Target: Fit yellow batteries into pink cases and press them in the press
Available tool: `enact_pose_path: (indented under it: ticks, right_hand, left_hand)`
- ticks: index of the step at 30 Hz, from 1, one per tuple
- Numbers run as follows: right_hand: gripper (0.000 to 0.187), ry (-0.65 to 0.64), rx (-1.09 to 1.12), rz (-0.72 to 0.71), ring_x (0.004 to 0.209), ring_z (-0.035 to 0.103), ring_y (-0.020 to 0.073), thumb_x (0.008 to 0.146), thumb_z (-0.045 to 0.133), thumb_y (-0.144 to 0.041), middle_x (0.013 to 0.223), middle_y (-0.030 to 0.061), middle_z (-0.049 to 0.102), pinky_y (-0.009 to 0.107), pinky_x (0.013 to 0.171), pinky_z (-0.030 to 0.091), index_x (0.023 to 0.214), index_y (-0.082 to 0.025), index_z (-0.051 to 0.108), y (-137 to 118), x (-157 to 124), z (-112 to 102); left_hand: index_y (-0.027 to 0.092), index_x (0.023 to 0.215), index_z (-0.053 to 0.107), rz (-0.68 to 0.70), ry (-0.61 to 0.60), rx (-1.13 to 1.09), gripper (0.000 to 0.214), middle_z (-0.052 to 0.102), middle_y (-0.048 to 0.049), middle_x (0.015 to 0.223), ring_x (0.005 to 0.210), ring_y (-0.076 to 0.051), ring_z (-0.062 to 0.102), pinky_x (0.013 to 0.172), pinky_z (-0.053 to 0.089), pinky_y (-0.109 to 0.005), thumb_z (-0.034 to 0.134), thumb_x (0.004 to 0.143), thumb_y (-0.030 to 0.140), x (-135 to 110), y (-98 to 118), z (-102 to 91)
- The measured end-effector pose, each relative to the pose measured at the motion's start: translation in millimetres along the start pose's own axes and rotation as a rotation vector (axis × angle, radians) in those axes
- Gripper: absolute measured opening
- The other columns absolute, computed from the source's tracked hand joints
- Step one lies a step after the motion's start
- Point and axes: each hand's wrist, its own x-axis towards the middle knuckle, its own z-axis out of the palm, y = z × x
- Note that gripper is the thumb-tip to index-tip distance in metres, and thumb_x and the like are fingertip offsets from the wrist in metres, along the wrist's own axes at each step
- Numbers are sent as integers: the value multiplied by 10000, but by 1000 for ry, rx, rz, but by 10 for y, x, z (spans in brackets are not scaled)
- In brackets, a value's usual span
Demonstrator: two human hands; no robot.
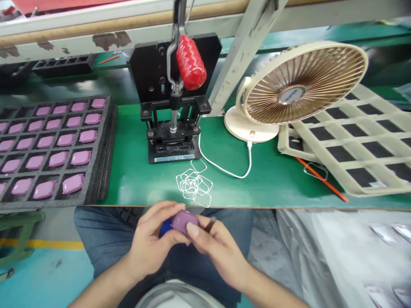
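Above my lap, my left hand (pixel 150 244) and my right hand (pixel 215 252) both grip a rounded lilac plastic part (pixel 184 221). A blue object (pixel 165 227) sits against its left side, partly hidden by the part and my left fingers. A small dark item (pixel 210 224) shows beyond my right fingers, too small to identify. Just past the bench's front edge, a tangle of thin white wire loops (pixel 193 184) lies on the green bench top (pixel 257 179), close above my hands and apart from them.
A black foam tray (pixel 102 128) holds rows of lilac parts at left. Behind my hands stands a black hand press (pixel 170 128) with a red-wrapped handle. A cream desk fan (pixel 303 85) and cream plastic rack (pixel 353 145) occupy the right, with an orange stick (pixel 321 179) beside the rack.
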Motion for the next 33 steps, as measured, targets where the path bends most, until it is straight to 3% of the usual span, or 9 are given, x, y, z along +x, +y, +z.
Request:
enact_pose_path:
  ticks: [3,5,7,10,13,18,23,28,33]
  right_hand:
    - [589,-107,412,366,458,158,60,1014,640,-694,551,-110,225,240,459,149,721,-207,489,-11,-26,-19]
    - [639,-156,368,401,443,196,61,1032,575,-746,537,-100,257,234,445,165,703,-208,475,-17,-41,-39]
    - [609,-61,63,221,478,337,86,1099,485,-698,575,-55,402,229,457,280,765,-193,552,-19,-54,-61]
    - [293,160,-528,-291,786,668,149,1135,552,-449,958,60,710,247,655,534,1164,-198,701,8,-62,-89]
    - [269,191,-823,-598,1039,767,166,1100,628,-218,1213,77,760,244,816,613,1365,-235,671,47,-45,-133]
    - [193,77,-933,-657,987,799,156,1086,649,-199,1126,30,806,235,842,653,1251,-239,741,-350,147,-404]
    - [365,452,-1136,-1111,1294,725,241,1046,735,-228,1418,77,732,341,1099,612,1407,-265,704,-1398,786,-633]
    - [375,249,-1307,-1351,1352,697,222,1114,642,-275,1523,88,669,304,1013,642,1483,-219,608,-1791,1503,-500]
    - [248,418,-1163,-1449,1100,792,170,1172,491,-242,1200,23,798,277,948,636,1336,-219,676,-2083,1710,-314]
  left_hand:
    - [350,1337,803,292,-139,319,510,801,-120,1263,1099,-278,802,981,666,-377,869,885,122,93,45,-167]
    - [353,1387,771,415,-180,427,577,833,-98,1178,1043,-261,819,952,675,-364,777,913,24,134,85,-235]
    - [321,1366,789,451,-149,474,563,850,-82,1094,985,-254,828,918,678,-343,746,910,-6,147,109,-251]
    - [267,1237,834,405,-74,467,396,842,-66,1043,935,-222,818,869,668,-294,744,933,29,124,84,-209]
    - [249,1183,814,348,-40,410,267,816,-46,1043,935,-181,791,866,644,-256,759,970,99,87,27,-165]
    - [265,1273,778,183,-142,458,259,806,-22,1065,970,-149,768,901,608,-227,734,1030,183,147,83,-220]
    - [276,1089,810,319,-45,605,141,837,4,1068,1001,-171,771,945,601,-283,720,1038,181,597,206,-239]
    - [214,1091,798,362,-22,796,108,842,-50,1106,1049,-255,776,984,603,-399,728,1021,172,1211,100,-187]
    - [235,1097,795,312,-61,821,108,849,-27,1084,980,-267,799,886,622,-390,734,1019,189,1345,-23,-210]
